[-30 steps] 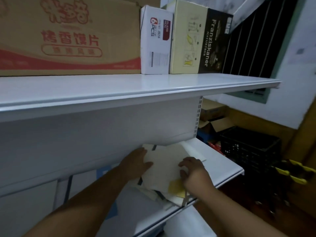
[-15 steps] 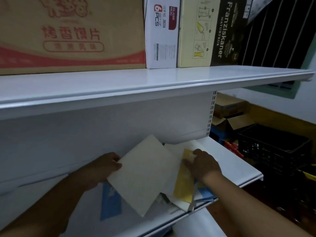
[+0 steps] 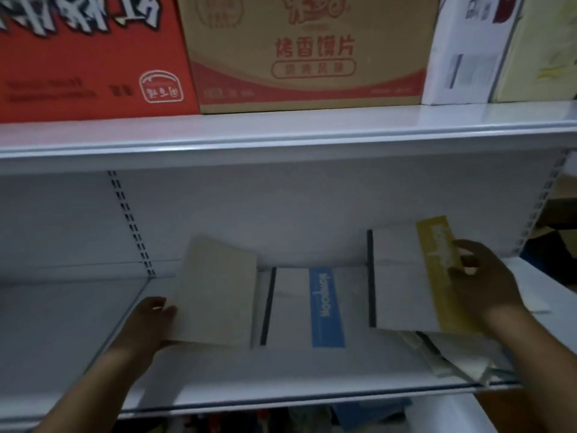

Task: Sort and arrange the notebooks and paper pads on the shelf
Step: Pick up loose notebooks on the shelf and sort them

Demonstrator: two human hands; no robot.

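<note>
The lower shelf point(image 3: 281, 379) carries all the paper goods. Under the right hand point(image 3: 480, 285), a loose heap of pads point(image 3: 462, 364) lies askew, one corner at the shelf's front lip or past it. A nudge from that wrist could well tip it to the floor.

The right fingers point(image 3: 468, 251) pinch the yellow-band notebook point(image 3: 402, 282), the thumb across the yellow strip and the rest hidden behind. It is raised and tilted over the heap. Held by one side only, it may swing or slip.

The left hand point(image 3: 153, 320) grips the beige pad point(image 3: 218, 292) at its lower left edge, its fingers curled round it, and the pad leans up off the shelf. Let go carelessly, it could flop onto the blue-band notebook point(image 3: 324, 307), which lies flat between the two hands, just beside the pad.

Above both hands, the upper shelf point(image 3: 281, 132) limits room to lift. On it stand a red box point(image 3: 93, 57), a brown box point(image 3: 306, 51) and a white box point(image 3: 462, 51), well apart from the fingers. Beyond the left fingers, a slotted upright point(image 3: 131, 223) runs down the back panel.
</note>
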